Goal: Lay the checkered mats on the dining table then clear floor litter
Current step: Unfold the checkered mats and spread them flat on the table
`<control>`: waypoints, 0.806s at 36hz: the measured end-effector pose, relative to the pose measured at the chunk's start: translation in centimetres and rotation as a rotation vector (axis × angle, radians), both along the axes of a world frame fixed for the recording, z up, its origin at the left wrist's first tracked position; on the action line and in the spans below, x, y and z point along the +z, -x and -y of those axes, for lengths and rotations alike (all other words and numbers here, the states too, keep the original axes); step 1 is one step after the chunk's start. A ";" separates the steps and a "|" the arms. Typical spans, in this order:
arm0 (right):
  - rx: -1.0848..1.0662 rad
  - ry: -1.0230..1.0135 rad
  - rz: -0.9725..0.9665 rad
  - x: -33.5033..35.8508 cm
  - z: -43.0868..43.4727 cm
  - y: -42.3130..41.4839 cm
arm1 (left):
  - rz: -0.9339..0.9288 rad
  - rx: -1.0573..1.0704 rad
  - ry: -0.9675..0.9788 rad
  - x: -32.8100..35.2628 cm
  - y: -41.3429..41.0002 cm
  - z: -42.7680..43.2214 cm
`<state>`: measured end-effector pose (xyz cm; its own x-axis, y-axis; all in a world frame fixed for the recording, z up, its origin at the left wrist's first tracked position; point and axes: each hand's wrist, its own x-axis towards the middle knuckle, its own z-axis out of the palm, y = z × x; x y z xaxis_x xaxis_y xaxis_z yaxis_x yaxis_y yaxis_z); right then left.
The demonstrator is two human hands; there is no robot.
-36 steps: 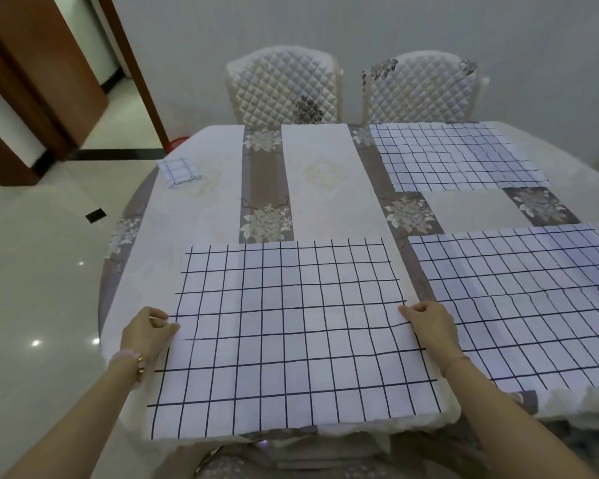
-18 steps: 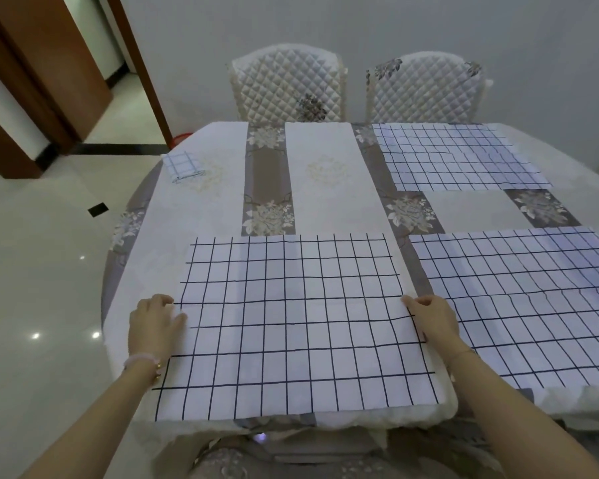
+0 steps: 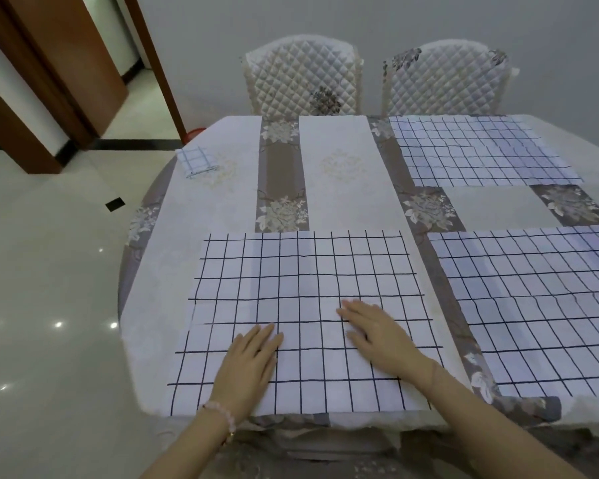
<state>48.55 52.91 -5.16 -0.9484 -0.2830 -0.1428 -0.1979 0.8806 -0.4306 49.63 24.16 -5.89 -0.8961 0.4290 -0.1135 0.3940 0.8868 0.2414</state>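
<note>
A white checkered mat (image 3: 301,271) with dark grid lines lies flat on the near left part of the dining table (image 3: 222,202). My left hand (image 3: 249,364) and my right hand (image 3: 377,333) both rest flat on its near middle, fingers straight, palms down. A second checkered mat (image 3: 533,305) lies to the right of it, and a third (image 3: 471,150) lies at the far right. A small folded checkered mat (image 3: 196,160) sits at the table's far left edge.
Two quilted white chairs (image 3: 301,81) (image 3: 443,81) stand behind the table against the wall. A glossy tiled floor (image 3: 42,271) stretches to the left, with a small black object (image 3: 115,204) on it. Brown wooden door frames (image 3: 49,81) stand at the far left.
Both hands left the mat's side edges and slid inward onto its middle, now lying flat on it. The mat sits slightly farther onto the table.
</note>
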 end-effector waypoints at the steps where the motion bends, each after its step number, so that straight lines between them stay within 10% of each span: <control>1: -0.048 -0.006 -0.003 -0.2 -0.7 1.0 | 0.004 -0.018 0.017 0.1 0.1 0.3; 19: -0.154 -0.103 0.218 0.6 -5.9 5.6 | 0.237 0.207 0.182 3.7 10.1 7.4; 29: -0.294 0.103 0.025 1.7 -4.5 3.0 | 0.252 0.257 0.208 4.0 9.8 7.1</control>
<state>45.59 57.43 -3.43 -0.9884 -0.0110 -0.1517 0.0707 0.8502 -0.5217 39.80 17.02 -1.93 -0.9043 0.1402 -0.4033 0.1055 0.9886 0.1071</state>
